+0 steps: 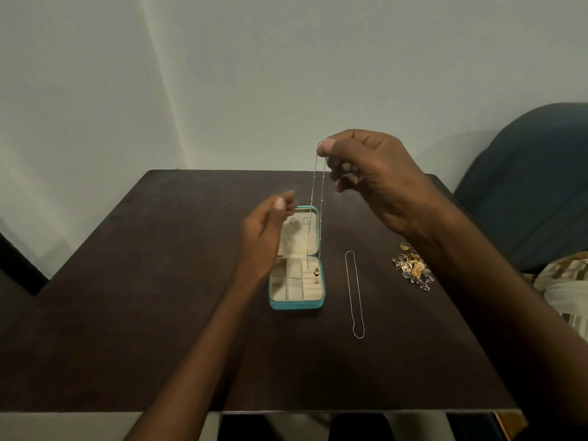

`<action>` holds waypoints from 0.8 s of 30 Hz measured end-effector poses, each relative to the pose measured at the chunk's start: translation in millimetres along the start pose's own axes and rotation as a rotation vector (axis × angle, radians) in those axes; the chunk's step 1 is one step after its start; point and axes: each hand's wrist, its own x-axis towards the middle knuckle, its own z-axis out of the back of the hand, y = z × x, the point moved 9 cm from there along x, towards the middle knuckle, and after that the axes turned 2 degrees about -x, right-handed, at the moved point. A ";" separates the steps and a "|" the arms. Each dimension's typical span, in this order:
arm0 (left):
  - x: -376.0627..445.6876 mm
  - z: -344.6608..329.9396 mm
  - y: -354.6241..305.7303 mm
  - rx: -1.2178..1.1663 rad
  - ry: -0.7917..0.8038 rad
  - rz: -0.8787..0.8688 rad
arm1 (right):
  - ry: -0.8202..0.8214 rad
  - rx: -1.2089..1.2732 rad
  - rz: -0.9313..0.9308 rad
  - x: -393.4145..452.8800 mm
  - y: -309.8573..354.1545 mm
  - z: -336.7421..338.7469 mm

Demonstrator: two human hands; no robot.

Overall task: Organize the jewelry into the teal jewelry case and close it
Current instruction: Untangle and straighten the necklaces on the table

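Observation:
The teal jewelry case [297, 303] lies open on the dark table [159, 297], its cream compartments showing. My right hand [375, 176] is raised above it, pinching the top of a thin beaded necklace [318, 211] that hangs straight down. The necklace's pendant dangles at the case's hinge, over the right-hand compartments. My left hand [265, 230] hovers at the case's left side, over the lid, fingers loosely curled and holding nothing. A second thin silver chain [354, 294] lies stretched out on the table right of the case. A heap of small gold and clear jewelry [413, 268] sits further right.
A blue upholstered chair [528, 186] stands right of the table. A patterned cloth bundle [566, 288] lies by the table's right edge. A pale wall stands behind the table.

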 end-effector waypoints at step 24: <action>-12.7 -88.1 -162.0 -0.198 0.307 0.083 | -0.086 0.266 -0.135 -104.9 -43.5 37.4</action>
